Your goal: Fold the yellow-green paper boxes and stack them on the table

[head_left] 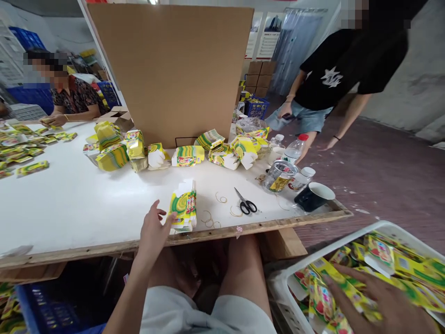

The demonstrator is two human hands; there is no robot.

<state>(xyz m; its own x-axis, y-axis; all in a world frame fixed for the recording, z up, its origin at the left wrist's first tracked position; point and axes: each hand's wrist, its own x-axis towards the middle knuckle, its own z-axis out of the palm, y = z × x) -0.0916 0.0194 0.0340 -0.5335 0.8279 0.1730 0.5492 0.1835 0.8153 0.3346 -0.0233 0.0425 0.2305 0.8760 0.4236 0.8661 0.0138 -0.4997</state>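
Note:
My left hand (155,226) rests at the table's near edge with its fingers apart. Its thumb touches the side of a stack of flat yellow-green cartons (182,206), without closing round it. Low on the right, my right hand (382,297) reaches into a white plastic crate (287,283), fingers stretched out and spread over small yellow-green packets (321,299). That hand is partly blurred, and no firm hold on a packet shows.
Black-handled scissors (247,206) and rubber bands (210,220) lie right of the stack. A dark mug (313,197), bottles and a clear jar (280,176) crowd the right corner. Carton bundles (187,155) line a cardboard sheet (170,69). One person sits left; another stands right.

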